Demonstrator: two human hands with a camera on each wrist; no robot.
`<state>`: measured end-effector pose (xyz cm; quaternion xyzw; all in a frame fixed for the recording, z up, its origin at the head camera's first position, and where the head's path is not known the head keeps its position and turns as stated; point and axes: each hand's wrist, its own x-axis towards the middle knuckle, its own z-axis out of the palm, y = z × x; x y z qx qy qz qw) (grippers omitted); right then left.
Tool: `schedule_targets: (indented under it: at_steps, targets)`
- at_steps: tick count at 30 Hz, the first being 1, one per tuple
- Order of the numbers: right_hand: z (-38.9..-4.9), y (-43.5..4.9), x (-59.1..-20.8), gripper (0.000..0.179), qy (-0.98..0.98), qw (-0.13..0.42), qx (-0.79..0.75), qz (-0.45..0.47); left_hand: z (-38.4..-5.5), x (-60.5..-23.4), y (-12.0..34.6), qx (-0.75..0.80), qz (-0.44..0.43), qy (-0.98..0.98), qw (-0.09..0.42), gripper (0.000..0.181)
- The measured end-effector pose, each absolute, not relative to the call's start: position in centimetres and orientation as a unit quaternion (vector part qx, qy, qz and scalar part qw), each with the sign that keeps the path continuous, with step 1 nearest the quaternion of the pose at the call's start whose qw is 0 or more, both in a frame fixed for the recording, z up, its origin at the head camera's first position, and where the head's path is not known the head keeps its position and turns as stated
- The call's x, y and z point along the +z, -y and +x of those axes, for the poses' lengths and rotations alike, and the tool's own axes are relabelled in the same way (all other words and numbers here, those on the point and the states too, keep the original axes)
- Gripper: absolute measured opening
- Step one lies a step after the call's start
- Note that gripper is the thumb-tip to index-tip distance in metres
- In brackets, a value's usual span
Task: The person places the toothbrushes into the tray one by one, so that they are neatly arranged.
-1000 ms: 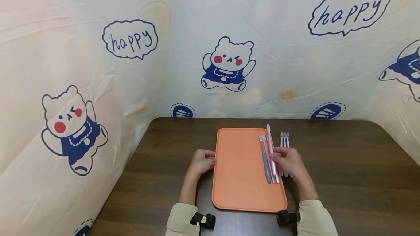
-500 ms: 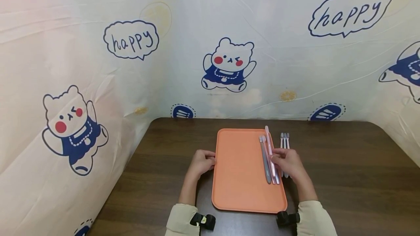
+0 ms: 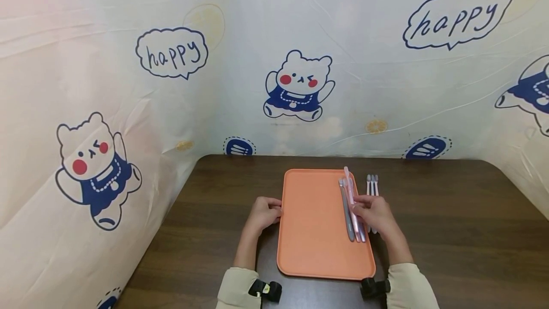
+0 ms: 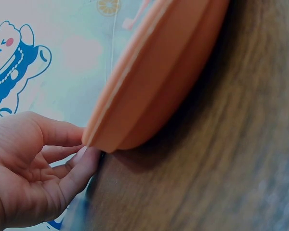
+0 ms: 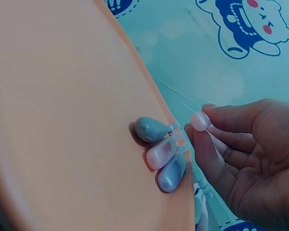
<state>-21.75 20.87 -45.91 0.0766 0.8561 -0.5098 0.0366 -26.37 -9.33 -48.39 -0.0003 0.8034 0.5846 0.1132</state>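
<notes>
My right hand pinches a pink toothbrush between thumb and fingers, over the right side of the orange tray. In the right wrist view the rounded handle end of that toothbrush points toward the camera, raised above the others. Three toothbrushes lie side by side on the tray along its right rim: a grey one, a pink one and a bluish-purple one. On the opposite side, my left hand holds the tray's left rim with thumb and index fingertips.
Just right of the tray, several more toothbrushes lie on the brown wooden table, partly hidden by my right hand. A printed curtain with bears and lettering rises behind the table and at its sides.
My right hand has moved slightly left, carrying the pink toothbrush further over the tray beside the others. The left hand stays at the tray's rim.
</notes>
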Motion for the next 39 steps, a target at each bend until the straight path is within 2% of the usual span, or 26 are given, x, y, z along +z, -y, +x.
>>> schedule_targets:
  at_steps: [39]
  targets:
    - [-22.0,-19.5,-46.2,0.039,-0.858,0.032,-0.506,0.075,-26.1,-47.8,9.4,0.588,0.005,-0.8,0.118,0.026]
